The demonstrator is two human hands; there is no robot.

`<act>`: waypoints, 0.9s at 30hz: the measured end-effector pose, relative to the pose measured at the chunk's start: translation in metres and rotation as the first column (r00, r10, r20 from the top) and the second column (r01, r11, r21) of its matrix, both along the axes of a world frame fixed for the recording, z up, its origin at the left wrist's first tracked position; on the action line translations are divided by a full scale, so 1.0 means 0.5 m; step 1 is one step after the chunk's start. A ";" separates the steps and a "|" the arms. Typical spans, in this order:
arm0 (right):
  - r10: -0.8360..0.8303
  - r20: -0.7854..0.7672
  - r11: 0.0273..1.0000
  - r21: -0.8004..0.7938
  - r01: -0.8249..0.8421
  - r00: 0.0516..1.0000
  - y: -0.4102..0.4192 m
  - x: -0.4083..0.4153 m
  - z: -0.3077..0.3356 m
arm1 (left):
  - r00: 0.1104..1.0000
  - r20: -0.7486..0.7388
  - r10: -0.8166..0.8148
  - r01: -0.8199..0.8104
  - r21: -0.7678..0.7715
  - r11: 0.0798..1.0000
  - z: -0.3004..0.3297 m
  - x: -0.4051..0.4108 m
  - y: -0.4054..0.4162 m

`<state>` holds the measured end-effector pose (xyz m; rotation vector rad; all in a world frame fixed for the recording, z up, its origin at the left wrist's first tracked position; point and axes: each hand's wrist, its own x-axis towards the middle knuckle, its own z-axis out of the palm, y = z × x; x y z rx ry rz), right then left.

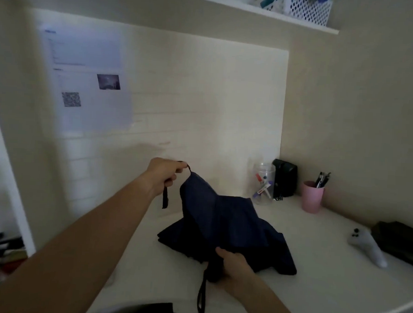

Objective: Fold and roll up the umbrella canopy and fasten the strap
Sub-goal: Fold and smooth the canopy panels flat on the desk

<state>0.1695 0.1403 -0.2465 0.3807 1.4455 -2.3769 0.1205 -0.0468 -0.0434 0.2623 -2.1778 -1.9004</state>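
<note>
At frame centre, the left hand (163,175) is pinching the strap (165,197), lifting the umbrella canopy (225,227) off the surface (313,284); the right hand (234,264), fingers curled, is gripping the umbrella's handle end.

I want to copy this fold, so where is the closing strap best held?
Pinch the narrow dark strap near where it joins the navy fabric canopy, coming from the left as the left hand does; its free end hangs loose below.
</note>
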 end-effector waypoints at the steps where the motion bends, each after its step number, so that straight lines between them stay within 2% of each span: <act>1: 0.070 0.001 0.987 0.144 -0.070 0.998 0.015 0.006 0.009 | 1.000 0.007 -0.001 0.001 0.006 1.000 0.003 -0.010 -0.006; 2: 0.133 -0.016 0.936 0.330 -0.121 0.991 0.033 0.017 0.025 | 1.000 0.013 -0.008 0.008 0.011 1.000 0.008 -0.019 -0.011; 3: 0.204 -0.047 0.834 0.531 -0.149 0.978 0.050 0.023 0.044 | 1.000 0.018 -0.021 0.020 0.019 1.000 0.014 -0.026 -0.014; 4: 0.269 -0.103 0.711 0.691 -0.125 0.957 0.063 0.028 0.073 | 0.999 0.021 -0.041 0.040 0.029 0.999 0.022 -0.033 -0.017; 5: 0.310 -0.195 0.602 0.798 -0.033 0.930 0.075 0.028 0.103 | 0.997 0.032 -0.076 0.074 0.038 0.996 0.029 -0.039 -0.019; 7: 0.322 -0.364 0.467 0.864 0.187 0.874 0.072 0.010 0.175 | 0.986 0.061 -0.157 0.154 0.056 0.986 0.046 -0.047 -0.014; 8: 0.330 -0.409 0.450 0.860 0.239 0.851 0.062 -0.001 0.218 | 0.979 0.063 -0.195 0.190 0.081 0.979 0.052 -0.049 -0.009; 10: 0.362 -0.446 0.489 0.838 0.240 0.819 0.030 -0.038 0.293 | 0.966 0.045 -0.255 0.249 0.110 0.962 0.059 -0.050 0.004; 13: 0.404 -0.488 0.413 0.852 0.321 0.774 -0.020 -0.094 0.376 | 0.949 0.008 -0.314 0.312 0.084 0.946 0.060 -0.044 0.023; 15: 0.420 -0.496 0.468 0.836 0.287 0.760 -0.044 -0.130 0.402 | 0.940 -0.033 -0.339 0.339 0.020 0.940 0.051 -0.036 0.032; 18: 0.410 -0.474 0.663 0.741 0.103 0.779 -0.052 -0.169 0.411 | 0.943 -0.107 -0.315 0.305 -0.106 0.947 0.030 -0.016 0.039; 20: 0.396 -0.453 0.761 0.649 -0.009 0.799 -0.045 -0.185 0.413 | 0.940 -0.168 -0.296 0.289 -0.064 0.955 0.009 0.005 0.040; 22: 0.329 -0.452 0.841 0.539 -0.039 0.829 -0.038 -0.196 0.427 | 0.955 -0.200 -0.220 0.218 -0.031 0.975 -0.025 0.026 0.041; 25: 0.235 -0.453 0.926 0.373 -0.057 0.860 -0.034 -0.212 0.465 | 0.987 -0.042 -0.153 0.137 -0.261 0.956 -0.092 0.049 0.065; 27: 0.215 -0.456 0.954 0.289 -0.085 0.864 -0.041 -0.217 0.495 | 0.988 0.035 -0.148 0.151 -0.297 0.943 -0.116 0.032 0.074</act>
